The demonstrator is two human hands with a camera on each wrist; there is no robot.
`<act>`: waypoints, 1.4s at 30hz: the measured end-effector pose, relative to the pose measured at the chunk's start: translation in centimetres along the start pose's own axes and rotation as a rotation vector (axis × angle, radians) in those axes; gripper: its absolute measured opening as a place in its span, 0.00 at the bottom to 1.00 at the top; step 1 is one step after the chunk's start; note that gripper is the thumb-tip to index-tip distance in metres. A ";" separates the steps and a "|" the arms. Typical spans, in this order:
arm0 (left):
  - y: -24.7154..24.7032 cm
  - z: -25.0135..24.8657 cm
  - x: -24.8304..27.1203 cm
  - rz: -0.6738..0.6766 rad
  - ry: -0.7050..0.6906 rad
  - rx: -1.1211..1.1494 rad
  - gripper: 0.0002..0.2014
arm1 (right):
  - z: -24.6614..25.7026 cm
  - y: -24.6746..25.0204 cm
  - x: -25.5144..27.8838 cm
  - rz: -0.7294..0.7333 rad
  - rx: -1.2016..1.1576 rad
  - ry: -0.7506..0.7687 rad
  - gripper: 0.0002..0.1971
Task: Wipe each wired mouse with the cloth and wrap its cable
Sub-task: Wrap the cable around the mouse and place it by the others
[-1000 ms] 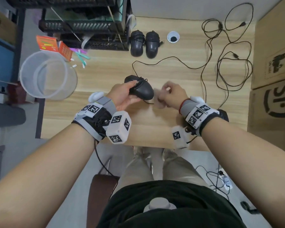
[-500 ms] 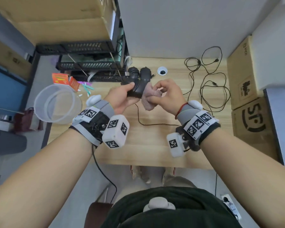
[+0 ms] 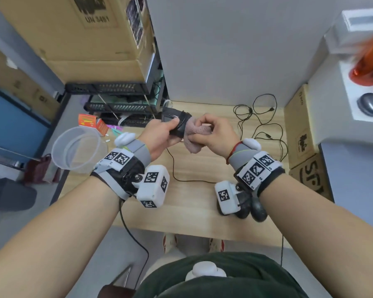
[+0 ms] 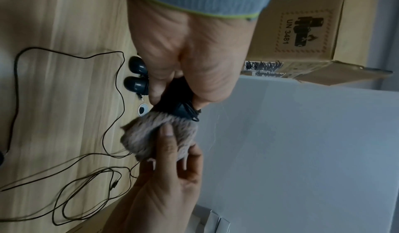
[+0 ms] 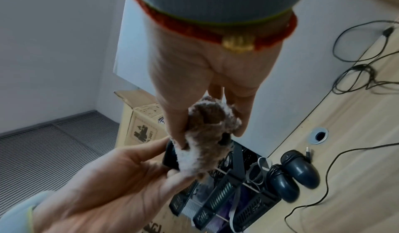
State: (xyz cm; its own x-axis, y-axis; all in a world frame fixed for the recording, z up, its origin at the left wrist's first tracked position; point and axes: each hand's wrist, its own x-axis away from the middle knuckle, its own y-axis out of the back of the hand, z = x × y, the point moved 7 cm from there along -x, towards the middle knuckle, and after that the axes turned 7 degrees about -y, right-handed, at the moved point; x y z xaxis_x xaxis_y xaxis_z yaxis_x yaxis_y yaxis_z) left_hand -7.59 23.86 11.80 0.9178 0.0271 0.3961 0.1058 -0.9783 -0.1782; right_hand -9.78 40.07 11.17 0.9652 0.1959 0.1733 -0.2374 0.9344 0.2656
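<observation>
With the left hand [image 3: 159,134] gripping the mouse [image 3: 178,123] firmly, drag the cloth [image 3: 195,136] pinched in the right hand [image 3: 215,134], at its 3 o'clock, across every face.

I see a clear tub [image 3: 78,149] overhanging the desk's [image 3: 194,203] left edge, with an orange box [image 3: 87,120] just behind it. Black trays [image 3: 119,105] stand stacked at the far left corner under a cardboard box [image 3: 91,35]. A grommet [image 5: 319,135] sits near the far edge. More cardboard boxes [image 3: 306,147] line the right edge.
</observation>
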 end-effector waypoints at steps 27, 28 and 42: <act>5.0 3.7 -4.6 0.037 0.175 -0.126 0.05 | -16.8 -5.4 1.8 0.351 0.601 -0.737 0.19; 5.2 3.8 -4.8 0.059 0.191 -0.117 0.06 | -16.2 -5.4 0.7 0.310 0.581 -0.713 0.21; 7.3 0.2 -10.2 0.126 0.259 0.034 0.22 | -4.1 -7.4 -8.4 0.348 0.061 -0.338 0.08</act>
State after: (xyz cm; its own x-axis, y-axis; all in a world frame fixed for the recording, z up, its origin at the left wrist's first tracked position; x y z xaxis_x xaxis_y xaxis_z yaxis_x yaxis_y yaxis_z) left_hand -16.12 16.48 6.30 0.7965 -0.1519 0.5852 0.0137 -0.9631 -0.2687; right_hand -15.67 32.78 3.87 0.7400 0.3764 0.5574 -0.5553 0.8095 0.1906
